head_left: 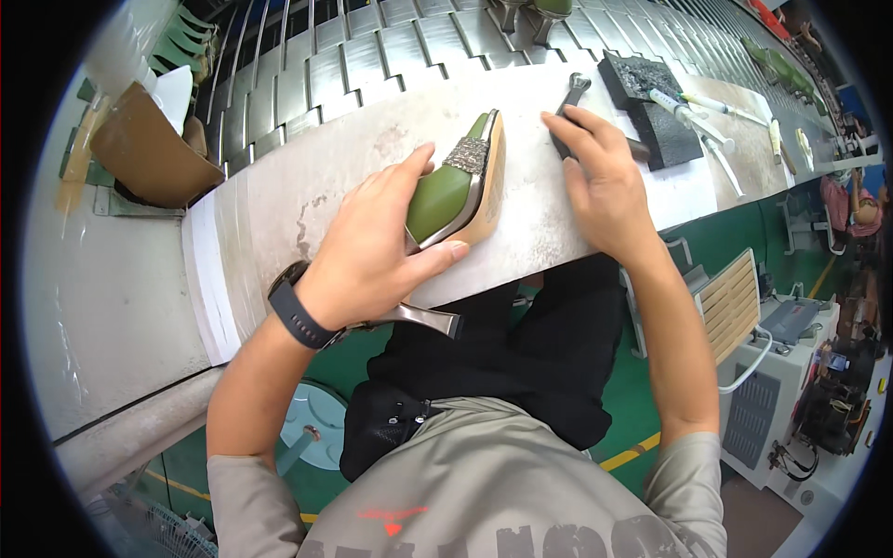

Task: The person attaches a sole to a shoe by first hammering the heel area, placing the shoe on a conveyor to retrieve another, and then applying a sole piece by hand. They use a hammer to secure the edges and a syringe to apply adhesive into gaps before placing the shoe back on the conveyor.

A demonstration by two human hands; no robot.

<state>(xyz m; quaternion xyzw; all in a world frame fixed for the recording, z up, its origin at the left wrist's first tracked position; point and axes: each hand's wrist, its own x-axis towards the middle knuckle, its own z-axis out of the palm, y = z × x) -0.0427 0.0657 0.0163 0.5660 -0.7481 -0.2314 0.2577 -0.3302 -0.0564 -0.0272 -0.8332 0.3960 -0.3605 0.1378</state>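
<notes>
My left hand (372,232) is closed round a green pointed high-heeled shoe (437,200) with a glittering band across its front and a tan sole. The shoe is tilted on its side over the worktable's near edge, and its metallic heel (428,319) sticks out below my wrist. Over the tabletop to the right, my right hand (605,181) has its thumb and fingers around the handle of a dark metal tool (575,93) with a rounded head. My fingers cover part of the tool, so its exact kind is unclear.
Black blocks (656,112) and several syringes (684,112) lie right of my right hand. A slatted metal conveyor (372,65) runs behind the worktable (363,135), carrying more green shoes (549,7). A brown curved piece (144,144) stands at left. A slatted chair (730,302) is at right.
</notes>
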